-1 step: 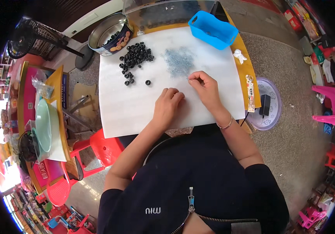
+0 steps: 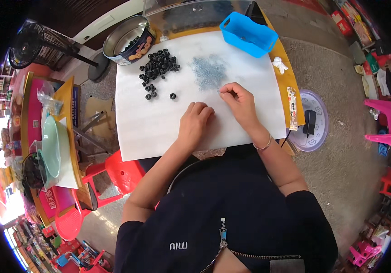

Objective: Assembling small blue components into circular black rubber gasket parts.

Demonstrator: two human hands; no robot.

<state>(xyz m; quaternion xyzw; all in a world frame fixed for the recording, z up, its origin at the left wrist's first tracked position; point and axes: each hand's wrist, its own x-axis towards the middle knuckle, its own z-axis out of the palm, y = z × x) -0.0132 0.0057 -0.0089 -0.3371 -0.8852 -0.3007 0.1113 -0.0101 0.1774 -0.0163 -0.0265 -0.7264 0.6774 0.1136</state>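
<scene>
Blue-grey pieces (image 2: pixel 209 73) are lying just beyond the right hand (image 2: pixel 242 107), which is pinching closed, whether on a piece I cannot tell; the left hand (image 2: pixel 193 125) is resting half-curled, its grip hidden. Neither is visibly shifting: handling is seemingly pausing.

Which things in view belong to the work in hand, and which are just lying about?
Likely part of the work:
pile of tiny blue-grey pieces, nearest the right hand
small black ring-shaped pieces
white rectangular sheet beneath both
round metal tin
blue plastic basket, perhaps

Probably lying about:
crumpled white tissue
black rectangular box
red plastic stool
</scene>
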